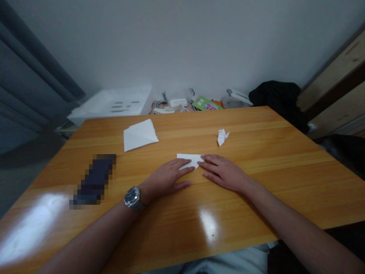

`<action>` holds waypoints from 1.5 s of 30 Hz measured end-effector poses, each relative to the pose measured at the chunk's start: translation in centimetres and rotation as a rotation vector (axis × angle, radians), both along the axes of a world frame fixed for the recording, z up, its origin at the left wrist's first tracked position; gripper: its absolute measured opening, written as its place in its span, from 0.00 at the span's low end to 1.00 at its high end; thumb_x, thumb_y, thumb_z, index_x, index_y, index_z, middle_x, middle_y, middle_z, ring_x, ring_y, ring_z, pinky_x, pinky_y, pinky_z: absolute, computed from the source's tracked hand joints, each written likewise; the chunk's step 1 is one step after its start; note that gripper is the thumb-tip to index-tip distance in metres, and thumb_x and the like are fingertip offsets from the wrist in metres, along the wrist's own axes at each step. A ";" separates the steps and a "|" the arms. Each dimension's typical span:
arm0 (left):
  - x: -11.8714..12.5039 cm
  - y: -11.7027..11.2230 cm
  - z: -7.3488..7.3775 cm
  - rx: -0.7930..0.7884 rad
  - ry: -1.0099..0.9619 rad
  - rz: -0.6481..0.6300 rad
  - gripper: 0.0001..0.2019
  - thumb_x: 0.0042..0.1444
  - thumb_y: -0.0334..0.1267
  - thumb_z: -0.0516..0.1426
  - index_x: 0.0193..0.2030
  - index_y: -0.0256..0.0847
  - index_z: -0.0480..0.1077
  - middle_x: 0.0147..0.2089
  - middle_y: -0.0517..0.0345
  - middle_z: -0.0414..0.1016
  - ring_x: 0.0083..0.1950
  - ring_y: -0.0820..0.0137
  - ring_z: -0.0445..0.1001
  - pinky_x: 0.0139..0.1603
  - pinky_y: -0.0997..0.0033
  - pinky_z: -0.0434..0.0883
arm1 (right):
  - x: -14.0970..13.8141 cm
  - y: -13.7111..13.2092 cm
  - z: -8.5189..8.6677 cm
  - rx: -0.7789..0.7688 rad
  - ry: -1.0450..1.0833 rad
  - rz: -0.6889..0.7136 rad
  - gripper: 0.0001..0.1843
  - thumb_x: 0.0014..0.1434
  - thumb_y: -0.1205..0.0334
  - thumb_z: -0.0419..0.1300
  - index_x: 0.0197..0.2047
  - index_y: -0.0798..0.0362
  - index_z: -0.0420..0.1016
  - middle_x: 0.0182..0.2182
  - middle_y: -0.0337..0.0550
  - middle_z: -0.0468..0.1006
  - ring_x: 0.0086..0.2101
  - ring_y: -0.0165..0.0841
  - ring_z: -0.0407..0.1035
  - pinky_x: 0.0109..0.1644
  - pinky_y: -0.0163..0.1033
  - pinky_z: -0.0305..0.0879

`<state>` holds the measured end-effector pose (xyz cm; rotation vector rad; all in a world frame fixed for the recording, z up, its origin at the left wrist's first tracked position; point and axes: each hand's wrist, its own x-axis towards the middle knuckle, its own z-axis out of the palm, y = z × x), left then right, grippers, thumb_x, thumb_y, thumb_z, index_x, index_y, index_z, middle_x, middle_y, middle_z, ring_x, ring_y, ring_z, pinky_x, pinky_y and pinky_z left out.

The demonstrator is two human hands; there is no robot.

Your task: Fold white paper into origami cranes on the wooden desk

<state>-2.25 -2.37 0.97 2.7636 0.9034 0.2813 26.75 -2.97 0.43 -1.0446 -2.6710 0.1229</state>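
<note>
Left hand [167, 178] and right hand [224, 172] flat, fingers spread, pressing folded white paper [188, 159], wooden table [256, 182]

Both hands cover part of the folded paper [189, 160]

Dim, soft room light; glare patches on table [256, 125]; edges bowed, perhaps wide-lens distortion.

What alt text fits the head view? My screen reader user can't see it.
Both hands press flat on a small white folded paper on a wooden table, left hand beside right hand. Farther off lie a stack of white sheets and a small folded paper figure.
</note>
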 end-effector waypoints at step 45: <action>0.5 -0.2 -0.3 0.116 0.088 0.065 0.28 0.71 0.54 0.47 0.71 0.43 0.60 0.72 0.46 0.61 0.72 0.56 0.61 0.73 0.51 0.58 | -0.7 -0.5 0.2 -0.051 0.143 0.093 0.25 0.70 0.53 0.56 0.67 0.49 0.68 0.58 0.50 0.77 0.56 0.42 0.72 0.61 0.52 0.68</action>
